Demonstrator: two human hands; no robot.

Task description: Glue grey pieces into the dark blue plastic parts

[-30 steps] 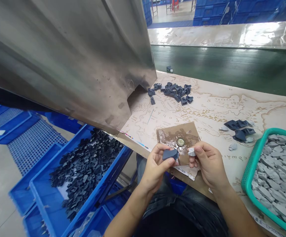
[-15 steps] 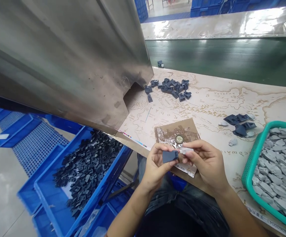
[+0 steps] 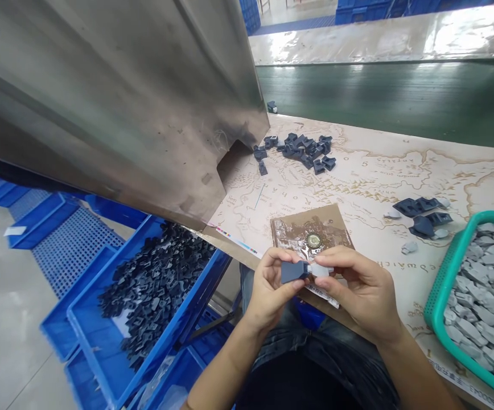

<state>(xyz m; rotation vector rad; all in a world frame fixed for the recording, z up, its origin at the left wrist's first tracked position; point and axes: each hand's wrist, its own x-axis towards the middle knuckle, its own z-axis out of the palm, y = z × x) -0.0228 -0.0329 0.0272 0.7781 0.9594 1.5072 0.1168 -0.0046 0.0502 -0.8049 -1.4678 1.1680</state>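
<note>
Between the thumb and fingers of my left hand point(image 3: 270, 285) is a dark blue-grey plastic piece point(image 3: 293, 272). My right hand point(image 3: 360, 287) pinches a light grey plastic piece point(image 3: 321, 270), its narrow end against the right end of the dark piece. Whether the two are joined I cannot tell. Both hands are over the near edge of the table, just in front of a brown board point(image 3: 287, 228) with a wet-looking surface and a round disc point(image 3: 314, 241) on it.
A green basket point(image 3: 437, 296) of light grey pieces stands at the right. Several dark pieces point(image 3: 304, 149) lie in a cluster behind, others point(image 3: 422, 216) nearer the basket. A blue crate point(image 3: 89, 341) of dark pieces is at lower left. Sheet metal point(image 3: 144, 114) rises left; a green conveyor belt point(image 3: 379, 97) runs behind.
The light grey piece has turned in my right hand, showing a broader face, and its end now meets the dark piece. The whole view has shifted slightly.
</note>
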